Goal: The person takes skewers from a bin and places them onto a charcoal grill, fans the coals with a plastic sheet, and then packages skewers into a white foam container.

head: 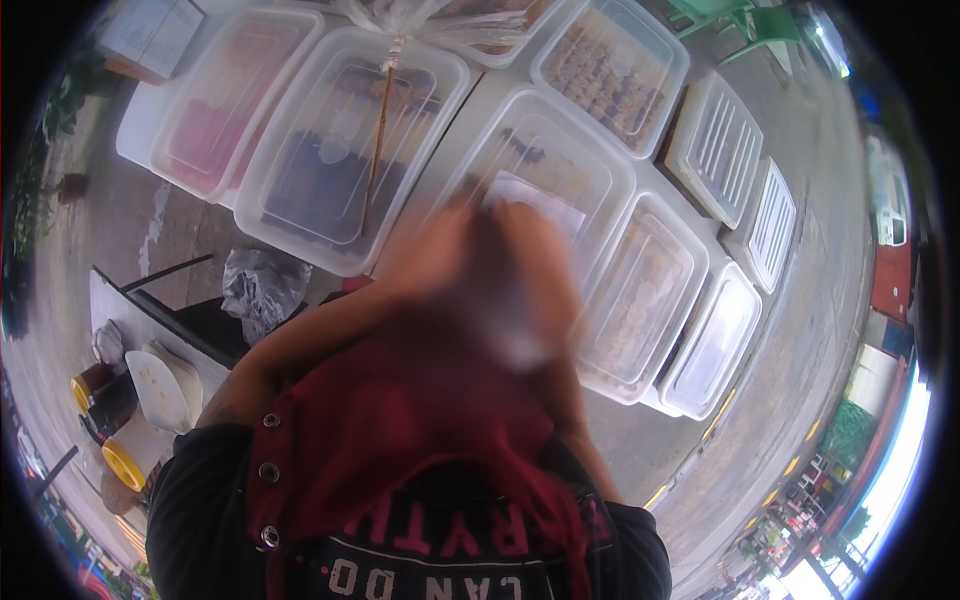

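My left hand [442, 236] and my right hand [532, 240] are close together over a lidded clear plastic container [600, 176]. Both are blurred, and a dark smear hides what lies between them. My right fingertips reach the lower edge of a white sheet of paper [541, 196] over the lid; whether they grip it is unclear. Under that lid, sticks and dark pieces of food show faintly. To the left stands another lidded container [259, 202] with dark contents and skewers. Across its lid lies a wooden stick [381, 142] with clear plastic strips [442, 26] tied to its end.
Lidded containers surround my hands: one with pink contents [202, 135], one with skewered food [607, 79], another at right [652, 300]. White ridged lids [720, 150] cover boxes farther right. A crumpled plastic bag [262, 289] and a side table [112, 292] are at left.
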A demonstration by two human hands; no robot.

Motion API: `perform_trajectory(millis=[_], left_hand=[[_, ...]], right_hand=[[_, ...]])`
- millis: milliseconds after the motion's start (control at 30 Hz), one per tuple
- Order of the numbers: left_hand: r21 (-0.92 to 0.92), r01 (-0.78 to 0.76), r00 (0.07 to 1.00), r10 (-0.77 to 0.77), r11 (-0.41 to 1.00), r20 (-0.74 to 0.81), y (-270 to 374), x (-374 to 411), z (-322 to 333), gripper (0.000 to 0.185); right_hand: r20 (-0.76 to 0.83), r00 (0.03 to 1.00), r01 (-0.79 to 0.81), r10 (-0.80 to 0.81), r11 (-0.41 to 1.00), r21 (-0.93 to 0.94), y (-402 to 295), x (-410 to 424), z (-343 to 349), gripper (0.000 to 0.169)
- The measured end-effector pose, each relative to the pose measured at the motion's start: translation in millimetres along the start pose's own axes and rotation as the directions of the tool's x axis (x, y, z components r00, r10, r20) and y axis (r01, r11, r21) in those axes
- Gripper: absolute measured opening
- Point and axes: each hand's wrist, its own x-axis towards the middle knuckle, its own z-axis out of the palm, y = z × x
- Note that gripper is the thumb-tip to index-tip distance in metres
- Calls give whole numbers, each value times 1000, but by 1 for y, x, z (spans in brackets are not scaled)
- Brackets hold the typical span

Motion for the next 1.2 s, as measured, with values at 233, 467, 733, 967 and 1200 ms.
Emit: perform_trajectory(millis=[233,467,733,967,1200], left_hand=[[37,-39,999,39,999,-22,2,3,-2,32],[23,-27,999,27,999,-17,-1,1,-1,33],[-18,67,996,-66,998,65,-1,1,1,34],[12,12,1000,-12,1000,26,0,2,0,33],[11,-14,1000,14,1000,-7,10,6,-4,32]], right_hand=[[5,996,-92,92,993,71,4,-3,-2,34],[23,996,-86,86,996,23,-1,-1,0,35],[6,1000,26,-25,997,-66,-9,4,-9,34],[37,999,7,-6,999,-35,-4,3,-8,34],[-18,996,-83,83,996,25,-5,3,-18,32]])
